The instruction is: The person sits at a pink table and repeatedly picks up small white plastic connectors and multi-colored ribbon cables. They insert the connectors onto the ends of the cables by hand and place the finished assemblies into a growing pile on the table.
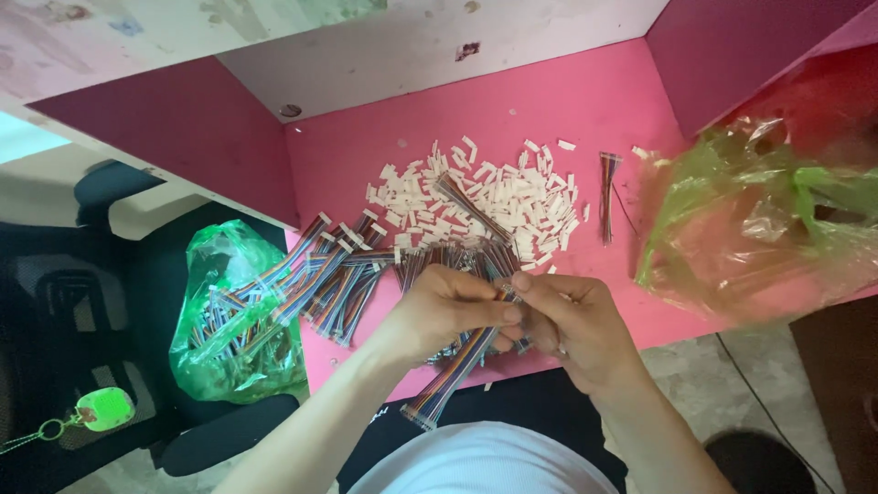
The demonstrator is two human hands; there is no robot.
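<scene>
At the pink desk's point(631, 101) near edge, the left hand point(444, 311) and right hand point(572, 320) pinch together on a multicoloured ribbon cable point(453, 370) overhanging the lap, white connector housings point(485, 197) heaped beyond, bare desktop behind them

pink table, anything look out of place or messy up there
One bundle of coloured wires lies alone, apart from the main wire pile, beside the heap of white connectors, whose pieces are strewn loosely. A green bag of wires hangs over the pink table edge. Nothing looks damaged.
</scene>
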